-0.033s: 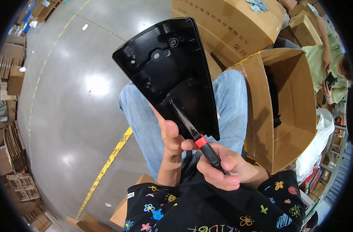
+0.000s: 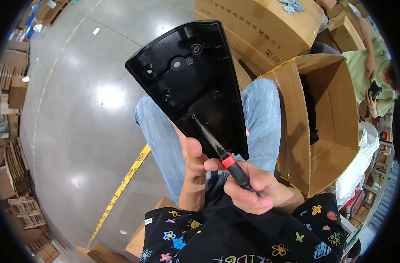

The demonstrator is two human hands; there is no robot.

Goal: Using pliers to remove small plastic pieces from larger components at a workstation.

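A large black plastic panel [image 2: 189, 79], wedge-shaped with moulded screw bosses on its inner face, is held up over my lap. My left hand [image 2: 194, 155] grips its lower edge from underneath, thumb on the near face. My right hand [image 2: 251, 187] is closed around a screwdriver [image 2: 228, 162] with a black handle and a red collar. The metal shaft points up and to the left, and its tip rests on the panel's inner face near the lower middle. My jeans-clad knees show behind the panel.
An open cardboard box [image 2: 327, 127] stands at my right knee, with more closed cartons [image 2: 252, 26] behind it. Another person in a green top [image 2: 375, 65] sits at the far right. Grey concrete floor with a yellow line [image 2: 121, 193] spreads left; flattened cardboard stacks [image 2: 16, 171] line the left edge.
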